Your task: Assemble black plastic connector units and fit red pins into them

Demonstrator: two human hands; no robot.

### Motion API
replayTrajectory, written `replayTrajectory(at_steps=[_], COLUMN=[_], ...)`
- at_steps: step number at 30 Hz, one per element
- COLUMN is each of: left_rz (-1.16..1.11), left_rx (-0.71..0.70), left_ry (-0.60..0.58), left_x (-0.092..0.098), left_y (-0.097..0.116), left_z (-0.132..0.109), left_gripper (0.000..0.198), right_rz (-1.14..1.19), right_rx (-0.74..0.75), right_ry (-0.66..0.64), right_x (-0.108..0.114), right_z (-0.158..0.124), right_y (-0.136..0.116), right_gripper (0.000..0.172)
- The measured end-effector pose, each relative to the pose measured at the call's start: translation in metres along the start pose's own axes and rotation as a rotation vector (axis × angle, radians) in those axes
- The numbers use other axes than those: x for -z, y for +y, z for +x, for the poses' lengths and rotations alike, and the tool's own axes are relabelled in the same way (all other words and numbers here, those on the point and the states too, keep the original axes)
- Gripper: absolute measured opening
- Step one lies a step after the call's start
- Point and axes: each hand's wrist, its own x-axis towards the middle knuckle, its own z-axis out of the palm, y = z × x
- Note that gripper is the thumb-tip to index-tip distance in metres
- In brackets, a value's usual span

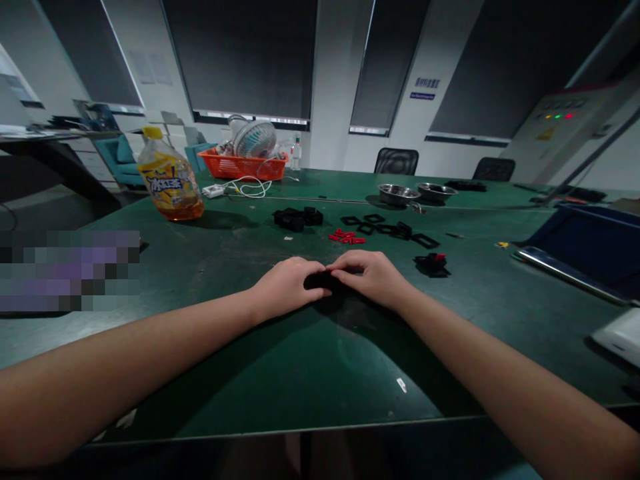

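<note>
My left hand and my right hand meet at the middle of the green table, fingers curled together around a small black plastic part that rests on the tabletop. Most of that part is hidden by my fingers. Just beyond my hands lie small red pieces, a heap of black blocks and several flat black frames. A black part with a red insert sits right of my right hand.
A large yellow juice bottle stands at the far left. An orange basket with a fan, a white cable, two metal bowls and a blue tray at the right edge surround the work area.
</note>
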Motion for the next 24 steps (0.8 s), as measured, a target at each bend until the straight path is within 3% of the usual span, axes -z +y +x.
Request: replayTrajectory(at_steps=[24], left_rz=[-0.006], left_rx=[0.016], left_ry=[0.000], left_x=[-0.0001], left_y=[0.0013], left_z=[-0.0003], left_gripper=[0.040], right_rz=[0.000], right_rx=[0.026], right_ry=[0.007], right_x=[-0.0013], right_z=[0.0005], right_y=[0.0023], right_gripper=[0.013])
